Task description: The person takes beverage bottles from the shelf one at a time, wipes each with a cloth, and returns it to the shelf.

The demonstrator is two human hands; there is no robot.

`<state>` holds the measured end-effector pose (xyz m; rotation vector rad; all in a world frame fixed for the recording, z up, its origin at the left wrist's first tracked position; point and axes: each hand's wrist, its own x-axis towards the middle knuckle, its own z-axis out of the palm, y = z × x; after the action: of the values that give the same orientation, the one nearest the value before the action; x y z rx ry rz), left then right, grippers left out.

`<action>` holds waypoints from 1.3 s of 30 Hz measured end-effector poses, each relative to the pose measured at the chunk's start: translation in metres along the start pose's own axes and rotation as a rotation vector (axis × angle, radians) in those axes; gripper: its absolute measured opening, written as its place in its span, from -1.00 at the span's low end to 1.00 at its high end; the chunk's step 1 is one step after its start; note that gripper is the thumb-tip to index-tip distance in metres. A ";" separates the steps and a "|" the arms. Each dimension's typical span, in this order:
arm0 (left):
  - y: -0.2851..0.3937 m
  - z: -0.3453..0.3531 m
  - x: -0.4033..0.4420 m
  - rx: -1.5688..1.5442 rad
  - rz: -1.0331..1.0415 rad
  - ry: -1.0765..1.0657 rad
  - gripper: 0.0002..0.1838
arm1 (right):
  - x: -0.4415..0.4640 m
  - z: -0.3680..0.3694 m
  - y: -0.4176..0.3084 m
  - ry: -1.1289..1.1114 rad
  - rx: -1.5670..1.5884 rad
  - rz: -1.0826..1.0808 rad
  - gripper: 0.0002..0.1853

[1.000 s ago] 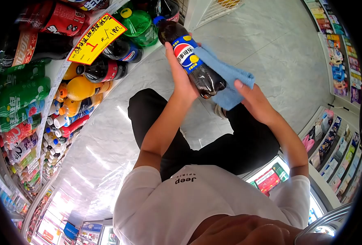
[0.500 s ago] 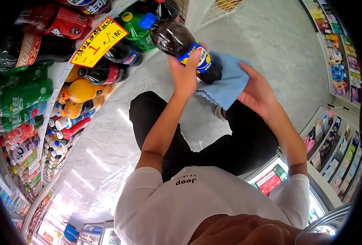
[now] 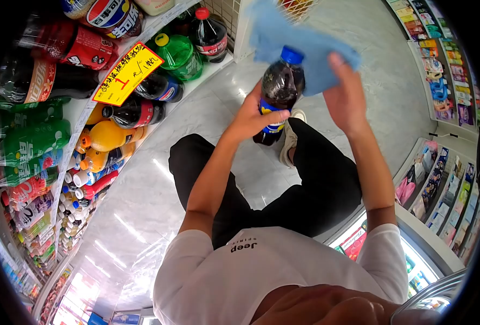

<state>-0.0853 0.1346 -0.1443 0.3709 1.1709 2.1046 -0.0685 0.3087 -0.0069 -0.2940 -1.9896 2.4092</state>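
Observation:
A dark cola bottle with a blue cap and blue label (image 3: pixel 282 86) stands nearly upright in my left hand (image 3: pixel 253 116), whose fingers and thumb wrap round its label. Beside and above the cap, my right hand (image 3: pixel 345 95) grips a light blue cloth (image 3: pixel 305 46), which is spread out and blurred by motion. The cloth's lower edge is close to the bottle's cap; whether they touch I cannot tell. My thumb shows on the cloth, and the other fingers are partly hidden.
Shelves at the left hold many drink bottles, among them a green bottle (image 3: pixel 179 57) and a red-capped cola bottle (image 3: pixel 210 35). A yellow price tag (image 3: pixel 128 75) hangs on the shelf edge. Racks of packets (image 3: pixel 451 70) stand at the right.
The bottle has turned more upright, cap now towards the upper right, and sits lower. My right hand and the cloth have moved up from the bottle's base to its cap.

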 end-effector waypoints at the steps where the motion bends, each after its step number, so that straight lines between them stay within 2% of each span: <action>1: -0.002 0.000 -0.001 -0.023 -0.006 -0.037 -0.11 | 0.003 0.015 -0.009 -0.187 -0.228 -0.177 -0.59; 3: -0.003 -0.003 -0.006 -0.225 -0.061 -0.155 -0.25 | 0.014 0.009 -0.011 -0.389 -0.996 -0.778 -0.70; 5: -0.004 -0.003 -0.010 -0.320 -0.178 -0.153 -0.37 | 0.019 -0.001 -0.006 -0.435 -0.915 -0.708 -0.72; 9: 0.008 0.003 -0.012 -0.319 -0.256 -0.148 -0.33 | 0.023 -0.010 0.000 -0.361 -0.711 -0.536 -0.74; 10: 0.009 0.003 -0.012 -0.297 -0.254 -0.143 -0.32 | 0.021 -0.007 0.000 -0.315 -0.746 -0.551 -0.75; 13: 0.012 0.005 -0.013 -0.224 -0.266 -0.141 -0.31 | 0.019 -0.005 -0.008 -0.249 -0.867 -0.368 -0.73; 14: 0.015 0.006 -0.014 -0.180 -0.276 -0.137 -0.32 | 0.022 -0.010 -0.010 -0.249 -0.891 -0.235 -0.61; 17: 0.014 0.004 -0.018 -0.128 -0.252 -0.137 -0.34 | 0.027 -0.018 -0.022 -0.100 -0.713 0.191 -0.50; 18: 0.013 0.003 -0.019 -0.122 -0.232 -0.141 -0.35 | 0.033 -0.030 -0.017 -0.050 -0.733 0.198 -0.43; 21: 0.020 -0.002 -0.016 -0.191 -0.137 -0.138 -0.38 | 0.029 -0.050 0.003 0.068 -0.726 0.157 -0.45; 22: 0.028 -0.002 -0.012 -0.198 -0.085 -0.141 -0.41 | 0.025 -0.056 0.009 0.010 -0.818 0.201 -0.46; 24: 0.046 0.003 -0.008 -0.205 -0.053 0.003 -0.50 | 0.015 -0.063 0.019 -0.103 -1.003 0.288 -0.48; 26: 0.069 0.008 0.000 -0.131 -0.007 0.098 -0.54 | -0.004 -0.059 0.023 -0.365 -1.243 0.023 -0.53; 27: 0.079 0.003 0.005 -0.077 -0.032 0.078 -0.53 | -0.015 -0.043 0.012 -0.451 -1.307 0.155 -0.59; 28: 0.091 0.008 0.008 -0.055 0.029 0.113 -0.53 | -0.023 -0.039 0.016 -0.577 -1.382 0.116 -0.60; 29: 0.104 0.013 0.012 -0.029 0.092 0.144 -0.53 | -0.032 -0.031 0.015 -0.654 -1.387 0.189 -0.68; 35: 0.159 0.010 0.027 0.174 0.231 0.157 -0.35 | -0.058 0.051 0.000 -0.813 -1.415 0.237 -0.63; 39: 0.186 0.018 0.036 0.293 0.316 0.245 -0.38 | -0.064 0.084 0.038 -0.824 -1.463 0.061 -0.69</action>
<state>-0.1816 0.1042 0.0172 0.4671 1.6660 2.2973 -0.0131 0.2122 -0.0199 0.7935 -3.6525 0.5376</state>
